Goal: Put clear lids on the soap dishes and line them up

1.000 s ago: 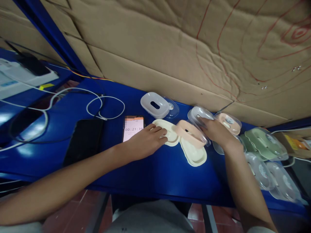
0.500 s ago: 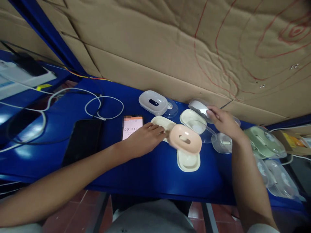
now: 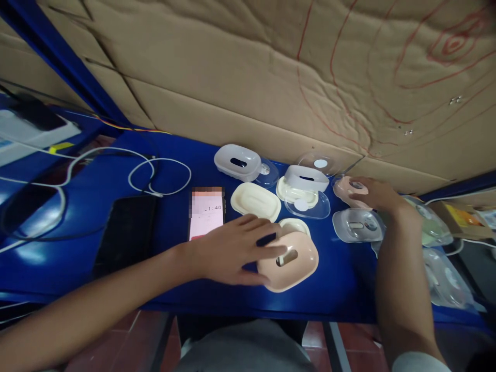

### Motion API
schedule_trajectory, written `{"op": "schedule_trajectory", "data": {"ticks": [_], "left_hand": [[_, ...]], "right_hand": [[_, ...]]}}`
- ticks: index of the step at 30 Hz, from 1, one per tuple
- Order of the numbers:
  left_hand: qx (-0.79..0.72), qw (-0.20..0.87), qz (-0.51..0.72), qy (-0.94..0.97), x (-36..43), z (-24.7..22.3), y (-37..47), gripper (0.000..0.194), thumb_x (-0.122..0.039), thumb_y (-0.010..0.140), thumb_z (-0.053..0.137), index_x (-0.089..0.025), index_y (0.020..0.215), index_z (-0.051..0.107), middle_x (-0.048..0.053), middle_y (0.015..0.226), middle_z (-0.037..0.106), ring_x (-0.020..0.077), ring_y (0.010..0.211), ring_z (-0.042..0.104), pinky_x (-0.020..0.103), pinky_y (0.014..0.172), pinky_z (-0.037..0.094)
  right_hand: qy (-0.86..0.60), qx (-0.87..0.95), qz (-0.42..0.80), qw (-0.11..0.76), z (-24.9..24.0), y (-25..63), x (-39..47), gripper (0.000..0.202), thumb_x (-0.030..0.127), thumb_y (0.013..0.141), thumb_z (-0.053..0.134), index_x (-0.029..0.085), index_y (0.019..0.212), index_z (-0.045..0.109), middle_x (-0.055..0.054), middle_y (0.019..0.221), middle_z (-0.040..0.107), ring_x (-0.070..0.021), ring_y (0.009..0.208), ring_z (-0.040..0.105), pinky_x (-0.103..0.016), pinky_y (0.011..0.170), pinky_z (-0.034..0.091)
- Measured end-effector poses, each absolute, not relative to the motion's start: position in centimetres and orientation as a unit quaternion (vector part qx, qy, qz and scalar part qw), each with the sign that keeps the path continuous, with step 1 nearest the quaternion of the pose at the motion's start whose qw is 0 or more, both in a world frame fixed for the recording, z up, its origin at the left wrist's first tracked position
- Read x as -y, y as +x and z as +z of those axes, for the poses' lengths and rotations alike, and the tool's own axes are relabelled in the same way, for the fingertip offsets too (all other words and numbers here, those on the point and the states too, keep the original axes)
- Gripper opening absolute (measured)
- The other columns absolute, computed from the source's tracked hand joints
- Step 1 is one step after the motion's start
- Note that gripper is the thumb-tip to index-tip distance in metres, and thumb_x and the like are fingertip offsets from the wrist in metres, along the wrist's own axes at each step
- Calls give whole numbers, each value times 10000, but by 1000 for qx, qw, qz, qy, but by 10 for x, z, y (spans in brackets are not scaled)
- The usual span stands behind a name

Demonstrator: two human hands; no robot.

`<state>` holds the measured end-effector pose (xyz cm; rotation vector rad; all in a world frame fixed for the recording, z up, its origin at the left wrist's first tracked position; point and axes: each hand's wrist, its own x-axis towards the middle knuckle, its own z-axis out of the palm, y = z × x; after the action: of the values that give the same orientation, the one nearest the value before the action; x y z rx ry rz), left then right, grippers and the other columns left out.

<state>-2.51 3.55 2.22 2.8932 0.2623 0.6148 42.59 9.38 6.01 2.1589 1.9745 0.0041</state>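
My left hand [image 3: 244, 248], fingers spread, rests against the near peach oval lid [image 3: 300, 263], which has a slot and lies over a cream tray [image 3: 296, 226]. Another cream tray [image 3: 256, 201] sits just beyond it. Over to the right, my right hand [image 3: 382, 196] has its fingers around a second peach piece [image 3: 351, 190] beside clear plastic covers. A white slotted cover [image 3: 307, 178] rests on a cream tray [image 3: 284, 191], with a clear lid [image 3: 310, 205] in front. Another white slotted cover [image 3: 237, 163] stands at the back.
A phone [image 3: 207, 214] showing a timer and a dark tablet [image 3: 124, 232] lie left of the trays. White cables [image 3: 158, 160] loop at the left. Clear containers [image 3: 445, 279] and a green one [image 3: 430, 222] sit at the right. Cardboard [image 3: 232, 77] walls the back.
The near peach lid and the cream tray under it have shifted, the lid now nearer the front edge. My right hand has let go of the white cover and moved right to the other peach piece.
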Motion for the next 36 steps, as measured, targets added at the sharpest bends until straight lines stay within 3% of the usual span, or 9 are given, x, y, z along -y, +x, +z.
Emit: {"op": "schedule_trajectory", "data": {"ticks": [3,7,11,15,20,25,28,32,36], "left_hand": [[-67,129,167,975,-30,16,-21,676,-636,981,684,-273,1534,542,157,1614,522,350,1426,543,486,1175,432],[-88,112,135,981,-30,7,-19,543,-514,977,748,-237,1425,614,166,1643,493,351,1412,574,485,1166,461],[-85,76,167,979,-31,12,-20,375,-381,1029,704,-233,1367,634,117,1496,638,308,1448,561,447,1202,462],[-107,53,242,963,-34,20,-24,258,-329,1045,681,-232,1284,669,87,1366,714,300,1485,537,459,1230,473],[-234,8,279,931,-57,18,-31,264,-270,1077,602,-202,1330,637,134,1448,663,347,1523,494,526,1209,502],[-326,14,256,910,-73,7,-33,283,-127,1045,553,-186,1305,650,198,1597,528,392,1562,435,605,1210,476],[-353,-9,263,898,-69,6,-32,399,-47,999,548,-198,1362,616,208,1659,451,403,1577,407,636,1220,445],[-373,-47,265,888,-63,11,-33,422,-54,1008,519,-210,1394,586,214,1650,447,407,1536,456,619,1146,503],[-404,-94,254,874,-64,16,-35,342,-89,1028,502,-196,1326,632,219,1477,593,390,1302,634,551,960,581]], "right_hand": [[743,-663,-10,92,68,420,-93,458,399,1041,531,257,1465,629,-98,1443,709,-284,1265,684,-362,1041,492],[773,-630,32,68,82,413,-85,471,335,1072,361,200,1430,636,-168,1421,701,-326,1310,651,-429,1065,474],[757,-640,-41,126,73,405,-82,304,414,939,650,229,1147,774,-113,1181,803,-265,1037,749,-329,877,533],[751,-637,-53,164,51,397,-87,428,400,838,774,176,1203,759,-184,1210,785,-279,1026,748,-348,866,522],[730,-664,-56,151,57,390,-90,300,396,981,629,160,1109,762,-208,1134,794,-274,966,745,-347,824,510],[683,-722,-77,80,82,384,-82,438,466,1095,389,211,936,708,-113,959,792,-258,882,725,-349,812,517],[663,-743,-87,20,91,374,-79,426,461,1101,378,202,1048,713,-108,1002,799,-251,909,729,-342,841,531],[679,-730,14,-72,109,365,-69,403,342,1043,475,164,1342,678,-184,1359,736,-331,1245,691,-435,1071,507],[672,-736,-9,-81,117,379,-28,368,331,1011,469,272,1289,703,-99,1313,764,-304,1211,723,-451,1083,536]]}}
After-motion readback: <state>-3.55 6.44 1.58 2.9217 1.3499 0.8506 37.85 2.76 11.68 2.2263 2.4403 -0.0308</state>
